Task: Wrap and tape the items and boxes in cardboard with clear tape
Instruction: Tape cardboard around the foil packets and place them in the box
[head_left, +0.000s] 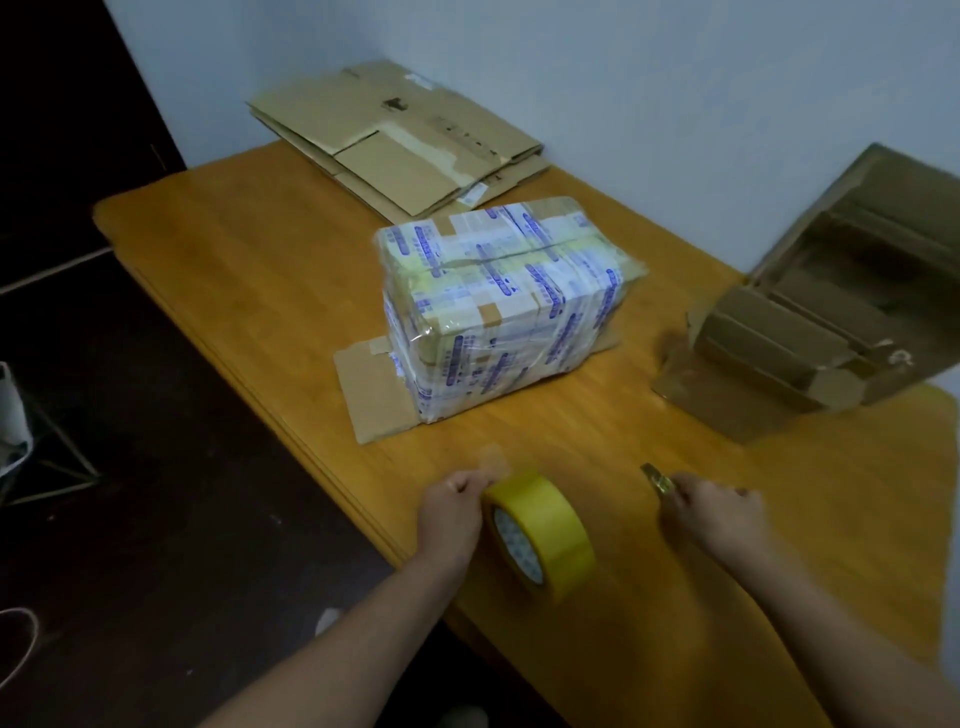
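A parcel (504, 306) wrapped in cardboard and printed tape sits mid-table, with a loose cardboard flap (371, 395) sticking out at its near left. A yellowish tape roll (545, 535) stands on edge near the table's front. My left hand (452, 514) pinches the roll's free tape end beside its left rim. My right hand (717, 514), to the right of the roll, grips a small metallic tool (655, 480) whose tip pokes out toward the parcel; it is too blurred to identify.
Flattened cardboard boxes (400, 135) lie at the far edge of the wooden table (249, 270) against the wall. An opened, partly collapsed cardboard box (821, 312) stands at the right. Dark floor lies left of the table, with a metal frame (47, 457) there.
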